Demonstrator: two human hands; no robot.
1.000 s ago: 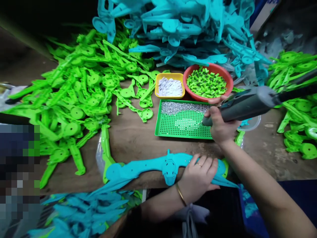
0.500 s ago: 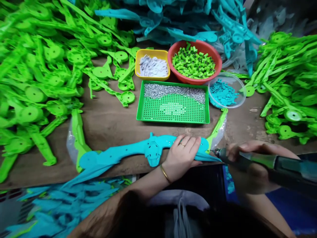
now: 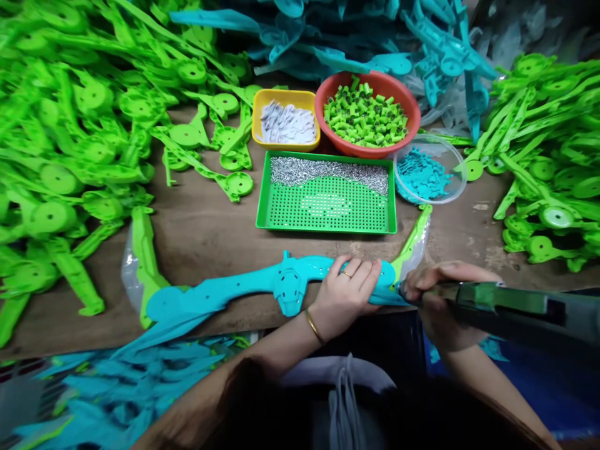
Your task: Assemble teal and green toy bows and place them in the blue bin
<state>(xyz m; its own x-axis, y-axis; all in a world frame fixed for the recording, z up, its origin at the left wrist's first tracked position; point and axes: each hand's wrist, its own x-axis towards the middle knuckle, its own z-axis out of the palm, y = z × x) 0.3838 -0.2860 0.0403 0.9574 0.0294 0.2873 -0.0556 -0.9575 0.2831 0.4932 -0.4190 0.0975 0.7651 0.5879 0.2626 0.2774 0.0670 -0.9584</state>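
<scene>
L hand (image 3: 349, 290) is pressing flat, fingers spread, on teal bow part (image 3: 244, 287) lying along tabletop (image 3: 210, 237) front edge. R hand (image 3: 440, 300) is gripping powered driver (image 3: 506, 306) in a closed fist, tip meeting part's right end. Prob mid-job: can't tell which holes are filled, and plenty of screws (image 3: 328, 170) are sitting in green tray (image 3: 290, 215) behind.

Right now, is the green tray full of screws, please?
Partly full: the green tray holds screws along its far edge; the near grid is mostly bare.

Long turquoise toy bow (image 3: 244, 290) — flat along table edge, screwdriver (image 3: 506, 306) tip touching
</scene>
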